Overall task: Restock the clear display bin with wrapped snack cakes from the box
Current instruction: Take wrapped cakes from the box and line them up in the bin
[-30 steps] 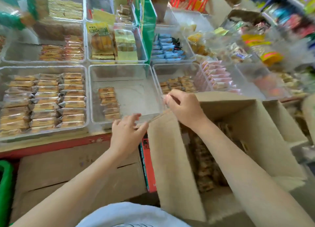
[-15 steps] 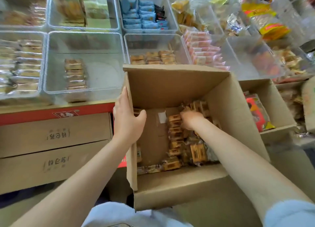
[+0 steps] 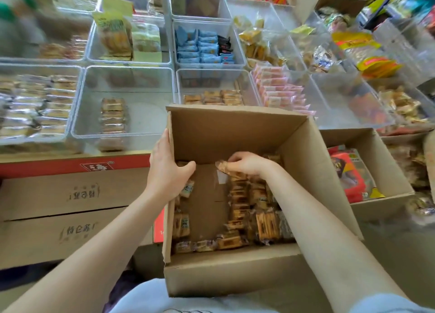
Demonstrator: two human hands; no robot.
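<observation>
Fingers of the right hand (image 3: 249,163) curling round a wrapped snack cake (image 3: 222,166) deep inside the cardboard box (image 3: 235,134), pinching it at the top of the row of cakes lying along the box's right side. Left hand (image 3: 168,169) clamping the box's left wall, thumb hooked inside, fingers outside, steadying it. Probably mid-pickup: gathering stock from the box, nothing yet carried across. Plenty of cakes (image 3: 240,209) remaining, stacked along the right side and scattered along the near and left edges, with bare cardboard floor showing between them.

Beyond the left hand, sitting on the counter just past the box's far left corner: the clear display bin (image 3: 150,115), holding only one short column of matching cakes (image 3: 113,115) at its left, most of its floor bare. Likely the target. Next move calling for lifting the held cake clear of the box rim, swinging left and forward over the bin wall, and laying it flat beside the existing column, wrapper aligned. Neighbouring bins with other snacks standing close by, so aiming carefully
</observation>
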